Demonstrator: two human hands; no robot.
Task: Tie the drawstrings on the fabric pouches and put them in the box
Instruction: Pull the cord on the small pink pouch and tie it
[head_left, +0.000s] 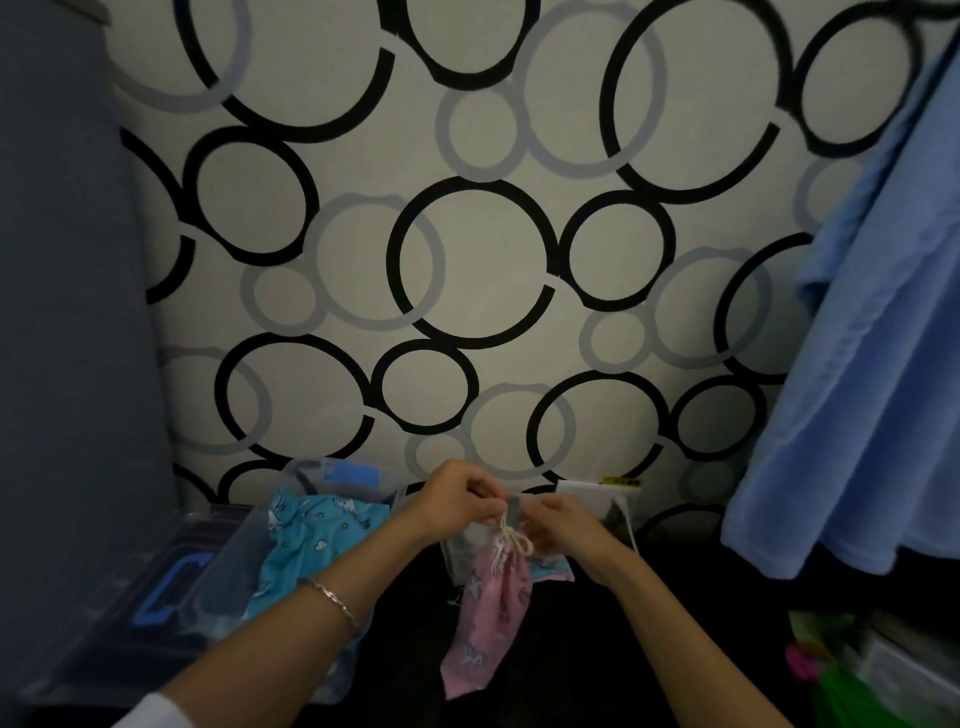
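Left hand (457, 500): fingers curled, pinching one end of the cream drawstring (517, 541) at the pouch's neck.
Right hand (563, 519): fingers curled and pinching the cord's other side, just beside the left hand.
Pink pouch (491, 618): hangs from the cord between both hands, its lower end trailing towards the dark desk (597, 654); it is not in the box.
Box (358, 475): clear plastic, to the left and near the left hand, already holding teal pouches (317, 540).
Knot risk: the loops look loose, so releasing either end before pulling tight would probably let the bow slip open.
Pull risk: an uneven tug could drag one end through the loop and undo the tie.
Drop risk: the cord alone carries the pouch, so a slipped pinch would likely drop it onto the desk.
Visibility risk: dim light hides the cord's crossings, so a mis-threaded loop is easy to miss.
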